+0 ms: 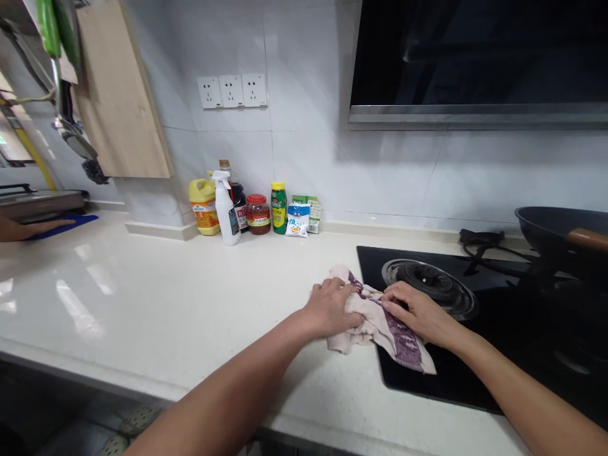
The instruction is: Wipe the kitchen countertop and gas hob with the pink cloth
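A crumpled white-and-purple cloth (380, 320) lies across the left edge of the black gas stove (427, 373) and the white countertop (199, 297). My left hand (332, 307) grips the left part of the cloth, its fingers curled into the folds. With bent fingers, my right hand (415, 310) holds the cloth's right side, close to the burner (427, 285). The fabric hides some of my fingertips. One corner of the cloth spreads flat on the black glass toward me.
Along the wall stand a white spray bottle (227, 212), a yellow jug (204, 209), a red-lidded jar (258, 215), a green bottle (278, 209) and packets (297, 220). A wok (551, 231) sits at right. Far left, another person's hand (42, 228) rests on a blue cloth (71, 225).
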`<state>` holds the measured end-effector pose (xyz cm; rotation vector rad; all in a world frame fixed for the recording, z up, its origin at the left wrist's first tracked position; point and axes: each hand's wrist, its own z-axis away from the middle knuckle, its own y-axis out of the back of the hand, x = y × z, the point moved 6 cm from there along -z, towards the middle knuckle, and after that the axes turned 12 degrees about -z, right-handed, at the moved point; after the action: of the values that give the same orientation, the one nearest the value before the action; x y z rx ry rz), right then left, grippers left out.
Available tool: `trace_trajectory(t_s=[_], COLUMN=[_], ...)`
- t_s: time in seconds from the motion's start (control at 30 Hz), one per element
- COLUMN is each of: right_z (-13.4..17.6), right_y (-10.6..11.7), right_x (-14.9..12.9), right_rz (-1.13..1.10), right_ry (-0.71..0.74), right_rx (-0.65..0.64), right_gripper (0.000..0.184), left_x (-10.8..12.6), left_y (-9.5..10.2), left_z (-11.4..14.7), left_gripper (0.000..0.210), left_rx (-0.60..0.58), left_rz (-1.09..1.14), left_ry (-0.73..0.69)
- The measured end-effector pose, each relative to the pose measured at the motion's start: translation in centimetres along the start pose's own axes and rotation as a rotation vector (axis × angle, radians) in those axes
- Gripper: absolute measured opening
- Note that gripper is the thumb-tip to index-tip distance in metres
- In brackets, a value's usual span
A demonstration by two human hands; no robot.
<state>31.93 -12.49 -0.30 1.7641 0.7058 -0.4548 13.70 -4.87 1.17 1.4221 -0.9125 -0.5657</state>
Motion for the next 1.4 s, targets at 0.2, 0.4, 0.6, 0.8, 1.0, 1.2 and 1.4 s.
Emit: trace_trajectory(t_s=[0.2, 0.4, 0.6, 0.8, 1.0, 1.2, 1.4], right_z=[0.1, 0.2, 0.2, 0.3, 0.4, 0.4, 0.5], right_y=[0.2, 0.2, 0.4, 0.0, -0.2, -0.2, -0.3], right_x=[1.2, 1.3, 1.6, 1.7, 1.4, 1.1, 1.3], right_rz=[0.128, 0.166, 0.188, 0.172, 0.166, 0.166, 0.174], right_ry=[-0.063, -0.121, -0.148, -0.134, -0.131, -0.120, -0.110], right_rx=[0.047, 0.054, 0.088, 0.065, 0.019, 0.003, -0.009], right_gripper=[0.030, 0.033, 0.033, 0.036, 0.038, 0.039, 0.038], left_x=[0.1, 0.7, 1.1, 1.3, 1.7, 1.8, 2.1], left_y=[-0.3, -0.1, 0.1, 0.2, 0.4, 0.4, 0.4], left_z=[-0.1, 0.4, 0.7, 0.9, 1.1, 1.2, 1.3], left_gripper=[0.061, 0.059, 0.057, 0.056, 0.056, 0.055, 0.059], left_rx=[0.025, 0.016, 0.007, 0.029, 0.032, 0.020, 0.002], left_rz=[-0.011, -0.019, -0.023, -0.034, -0.064, -0.087, -0.112], left_ry=[-0.042, -0.077, -0.093, -0.104, -0.109, -0.098, -0.095])
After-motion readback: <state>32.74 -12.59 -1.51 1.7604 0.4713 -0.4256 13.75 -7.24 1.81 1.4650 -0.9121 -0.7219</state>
